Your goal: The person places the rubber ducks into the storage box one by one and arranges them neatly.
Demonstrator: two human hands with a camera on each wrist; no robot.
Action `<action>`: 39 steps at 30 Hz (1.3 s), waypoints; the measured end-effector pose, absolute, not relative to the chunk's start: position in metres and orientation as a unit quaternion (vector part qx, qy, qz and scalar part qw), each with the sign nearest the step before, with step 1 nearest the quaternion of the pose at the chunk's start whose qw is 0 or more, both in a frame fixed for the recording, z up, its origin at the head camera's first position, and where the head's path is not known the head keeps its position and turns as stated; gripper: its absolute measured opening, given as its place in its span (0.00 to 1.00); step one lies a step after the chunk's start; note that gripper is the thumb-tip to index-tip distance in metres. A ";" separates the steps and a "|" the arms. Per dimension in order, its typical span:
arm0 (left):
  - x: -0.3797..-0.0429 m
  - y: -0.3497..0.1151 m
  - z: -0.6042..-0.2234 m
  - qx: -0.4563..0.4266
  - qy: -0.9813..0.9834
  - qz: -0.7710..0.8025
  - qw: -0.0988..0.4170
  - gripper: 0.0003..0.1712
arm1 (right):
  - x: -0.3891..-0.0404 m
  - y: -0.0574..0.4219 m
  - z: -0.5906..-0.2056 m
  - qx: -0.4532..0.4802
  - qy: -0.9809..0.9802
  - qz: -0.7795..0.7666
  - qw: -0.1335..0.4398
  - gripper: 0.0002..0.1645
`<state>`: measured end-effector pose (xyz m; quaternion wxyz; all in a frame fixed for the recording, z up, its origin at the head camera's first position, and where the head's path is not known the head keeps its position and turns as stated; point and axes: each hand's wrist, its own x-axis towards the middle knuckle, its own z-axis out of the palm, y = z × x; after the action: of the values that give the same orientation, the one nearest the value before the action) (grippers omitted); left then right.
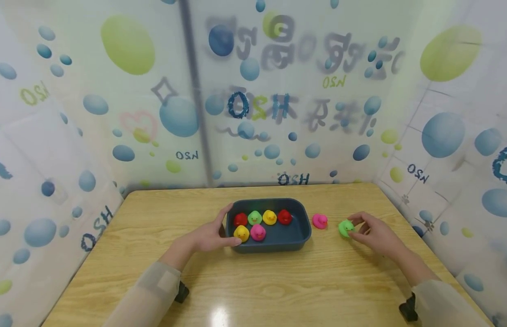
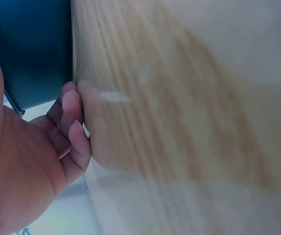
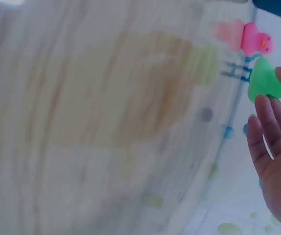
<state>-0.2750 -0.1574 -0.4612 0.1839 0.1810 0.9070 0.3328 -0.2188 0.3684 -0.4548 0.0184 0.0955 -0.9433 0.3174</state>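
Observation:
A dark blue tray (image 1: 286, 236) stands on the table with several small rubber ducks in it: red, green, yellow and pink. My left hand (image 1: 210, 235) holds the tray's left end, thumb over the front rim and index finger at the far left corner. In the left wrist view, the other fingers (image 2: 72, 110) curl beside the tray wall (image 2: 33, 54). To the right of the tray, my right hand (image 1: 373, 231) pinches a green rubber duck (image 1: 345, 228) between thumb and fingers. That green duck (image 3: 264, 83) appears slightly raised off the table in the right wrist view.
A pink rubber duck (image 1: 320, 221) sits on the wooden table (image 1: 278, 286) between the tray and my right hand. Printed curtains (image 1: 253, 136) with bubbles and lettering hang behind the table and along both sides.

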 end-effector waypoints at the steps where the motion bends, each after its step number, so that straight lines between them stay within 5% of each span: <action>1: -0.275 -0.157 -0.461 0.181 0.907 0.333 0.184 0.71 | -0.218 0.366 -0.454 0.098 -0.942 0.320 0.024 0.26; 10: -0.274 -0.158 -0.460 0.181 0.905 0.337 0.186 0.71 | -0.217 0.331 -0.439 0.142 -0.923 0.345 0.090 0.19; 39: -0.276 -0.156 -0.462 0.181 0.907 0.331 0.186 0.72 | -0.254 0.202 -0.441 0.243 -0.885 0.392 0.060 0.19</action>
<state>-0.2759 -0.1561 -0.4618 0.1863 0.1805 0.9072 0.3312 -0.2543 0.2020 -0.4414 0.0598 0.2431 -0.8853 0.3919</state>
